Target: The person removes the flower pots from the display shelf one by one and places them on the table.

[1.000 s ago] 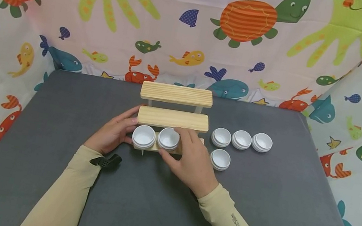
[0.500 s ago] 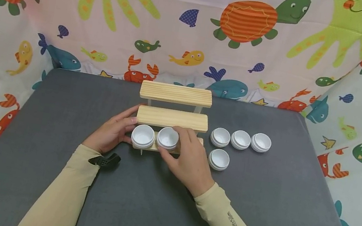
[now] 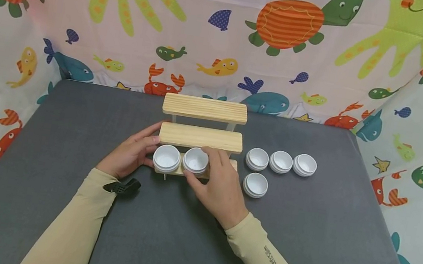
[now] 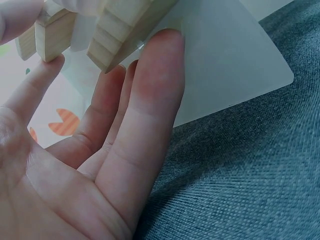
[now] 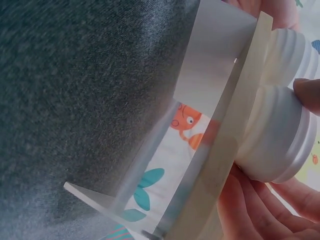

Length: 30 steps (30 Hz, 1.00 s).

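A three-tier display rack (image 3: pixel 201 138) has pale wooden shelves on frosted side panels (image 4: pixel 225 65). My left hand (image 3: pixel 128 153) holds its left end, with the thumb and fingers about the shelf ends. Two small white round jars stand on the lowest shelf. The left jar (image 3: pixel 167 158) is beside my left fingers. My right hand (image 3: pixel 223 190) grips the right jar (image 3: pixel 195 160) between thumb and fingers. In the right wrist view, that jar (image 5: pixel 275 135) rests on the shelf board (image 5: pixel 225 145), against or very near its neighbour (image 5: pixel 287 57).
Right of the rack, several more white jars stand on the grey cloth-covered table (image 3: pixel 302 240): three in a back row (image 3: pixel 280 162) and a single jar (image 3: pixel 255 184) in front. A curtain with sea animals (image 3: pixel 129 20) hangs behind the table.
Both hands keep their places on the rack and the jar. The whole scene shifts slightly leftward in the head view.
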Available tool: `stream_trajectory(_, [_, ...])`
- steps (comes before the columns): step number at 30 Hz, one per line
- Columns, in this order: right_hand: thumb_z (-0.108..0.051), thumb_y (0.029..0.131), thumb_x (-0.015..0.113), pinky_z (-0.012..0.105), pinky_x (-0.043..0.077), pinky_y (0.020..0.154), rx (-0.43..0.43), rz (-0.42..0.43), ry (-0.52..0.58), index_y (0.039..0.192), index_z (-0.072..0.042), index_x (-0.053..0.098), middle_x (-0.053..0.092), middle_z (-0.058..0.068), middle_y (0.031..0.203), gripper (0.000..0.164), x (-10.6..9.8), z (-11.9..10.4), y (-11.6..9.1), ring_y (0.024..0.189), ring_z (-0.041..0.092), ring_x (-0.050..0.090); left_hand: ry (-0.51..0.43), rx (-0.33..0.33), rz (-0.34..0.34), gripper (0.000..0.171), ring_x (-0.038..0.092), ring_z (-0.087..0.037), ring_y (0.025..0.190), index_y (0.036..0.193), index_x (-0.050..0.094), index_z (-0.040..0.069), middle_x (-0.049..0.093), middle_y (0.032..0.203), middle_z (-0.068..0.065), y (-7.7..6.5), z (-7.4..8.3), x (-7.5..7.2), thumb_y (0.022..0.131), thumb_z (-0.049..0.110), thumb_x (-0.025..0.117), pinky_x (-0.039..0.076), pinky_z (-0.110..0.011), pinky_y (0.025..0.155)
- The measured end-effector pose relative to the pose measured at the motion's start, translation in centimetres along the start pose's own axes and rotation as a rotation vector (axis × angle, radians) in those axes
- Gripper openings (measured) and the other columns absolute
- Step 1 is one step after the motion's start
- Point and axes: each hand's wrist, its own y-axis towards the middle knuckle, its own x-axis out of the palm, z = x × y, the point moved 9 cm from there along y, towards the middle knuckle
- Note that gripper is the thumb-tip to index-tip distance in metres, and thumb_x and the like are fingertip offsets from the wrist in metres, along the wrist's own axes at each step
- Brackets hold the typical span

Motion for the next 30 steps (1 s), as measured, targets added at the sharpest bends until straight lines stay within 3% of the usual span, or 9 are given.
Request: stream_trajectory(30, [-0.038, 0.092, 0.087, 0.034, 0.061, 0.079, -0.021, 0.009, -0.007, 0.140, -0.007, 0.060, 0.066, 0.010, 0.127, 0.063, -0.35, 0.01, -0.45, 0.088, 0.016, 0.066, 0.026, 0.004, 0.009, 0.062, 0.069, -0.015, 0.128, 0.171, 0.029, 0.039, 0.044, 0.170, -0.011, 0.08, -0.27, -0.15, 0.114, 0.036, 0.053, 0.065, -0.040, 0.079])
